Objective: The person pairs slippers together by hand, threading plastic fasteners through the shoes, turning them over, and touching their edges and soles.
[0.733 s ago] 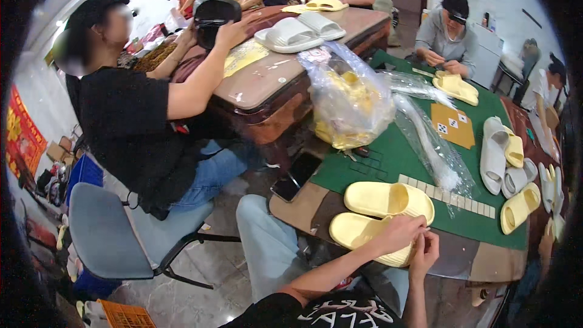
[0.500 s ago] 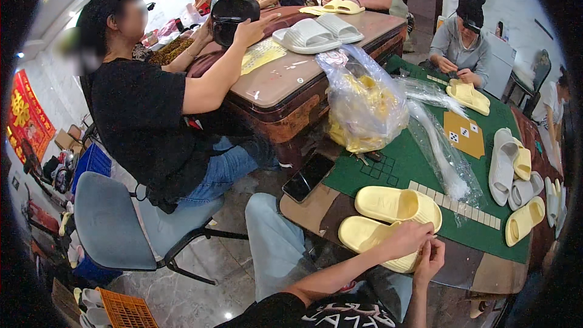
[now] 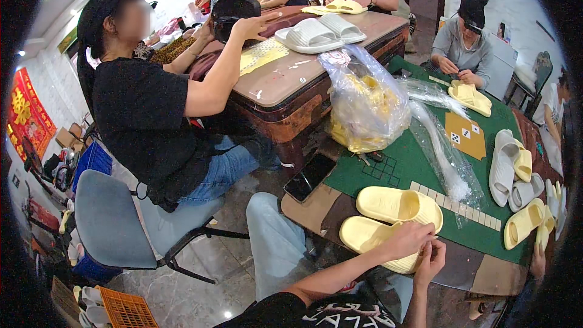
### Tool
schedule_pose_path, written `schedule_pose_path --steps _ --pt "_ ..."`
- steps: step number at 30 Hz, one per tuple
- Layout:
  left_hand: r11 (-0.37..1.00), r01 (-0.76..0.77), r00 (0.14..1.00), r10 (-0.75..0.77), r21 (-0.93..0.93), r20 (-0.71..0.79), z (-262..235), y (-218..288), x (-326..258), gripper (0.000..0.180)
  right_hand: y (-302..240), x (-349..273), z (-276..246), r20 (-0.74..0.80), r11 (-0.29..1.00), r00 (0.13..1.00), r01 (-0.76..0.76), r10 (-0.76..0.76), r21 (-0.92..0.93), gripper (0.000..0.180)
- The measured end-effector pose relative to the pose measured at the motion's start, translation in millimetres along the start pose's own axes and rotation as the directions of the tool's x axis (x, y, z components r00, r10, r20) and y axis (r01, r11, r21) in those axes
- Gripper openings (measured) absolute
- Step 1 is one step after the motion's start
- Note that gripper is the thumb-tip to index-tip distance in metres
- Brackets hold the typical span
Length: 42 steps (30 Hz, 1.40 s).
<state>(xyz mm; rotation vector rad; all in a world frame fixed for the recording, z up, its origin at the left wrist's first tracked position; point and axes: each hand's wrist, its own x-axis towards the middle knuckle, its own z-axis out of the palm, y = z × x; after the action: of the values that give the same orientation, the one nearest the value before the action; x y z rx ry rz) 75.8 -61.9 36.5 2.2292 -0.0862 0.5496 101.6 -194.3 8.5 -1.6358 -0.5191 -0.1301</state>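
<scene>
A pair of yellow slide slippers lies in front of me at the table's near edge, the far slipper (image 3: 388, 202) fully in view and the near slipper (image 3: 363, 234) partly covered by my hands. My left hand (image 3: 408, 241) is closed in a pinch over the near slipper's strap. Beside it, my right hand (image 3: 430, 260) is also closed, its fingertips meeting those of the left. Whatever sits between the fingertips is too small to make out.
A row of small pale tiles (image 3: 455, 206), a plastic bag of white strips (image 3: 446, 161) and a phone (image 3: 308, 177) lie nearby. Grey slippers (image 3: 503, 167) stand right, where a co-worker's hand (image 3: 538, 261) is near a yellow slipper (image 3: 523, 223). A bulging bag (image 3: 367, 106) sits beyond.
My hands stay almost in place at the strap. At the right edge another person's hand and a further yellow slipper have come into view. The person at left has shifted the fingers slightly.
</scene>
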Motion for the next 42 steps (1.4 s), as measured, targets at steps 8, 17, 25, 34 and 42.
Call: schedule_pose_path --steps 8,17,25,34,42 --pt "0.999 -0.018 1.000 0.018 -0.031 -0.020 1.9 -0.7 -1.1 0.013 1.3 -0.7 0.4 -0.019 1.000 1.000 -0.001 0.002 0.006 0.008" --pt "1.000 -0.023 1.000 0.023 -0.011 -0.018 1.2 0.3 -0.9 0.011 2.1 -0.4 0.0 -0.006 1.000 1.000 -0.010 0.011 0.021 0.006" --pt "1.000 -0.016 1.000 0.016 -0.009 -0.008 -1.1 2.6 -0.7 0.011 7.3 -1.2 0.9 -0.024 0.997 1.000 -0.018 0.019 0.072 0.007" --pt "0.999 -0.041 0.998 0.042 0.032 -0.038 4.6 -2.4 -0.4 0.011 1.9 -1.0 0.6 -0.015 1.000 1.000 0.004 -0.004 0.026 0.007" --pt "0.998 -0.054 0.998 0.054 0.018 -0.032 1.5 -0.7 0.4 0.012 10.1 -1.8 -1.6 -0.007 1.000 1.000 -0.015 0.015 0.020 0.007"
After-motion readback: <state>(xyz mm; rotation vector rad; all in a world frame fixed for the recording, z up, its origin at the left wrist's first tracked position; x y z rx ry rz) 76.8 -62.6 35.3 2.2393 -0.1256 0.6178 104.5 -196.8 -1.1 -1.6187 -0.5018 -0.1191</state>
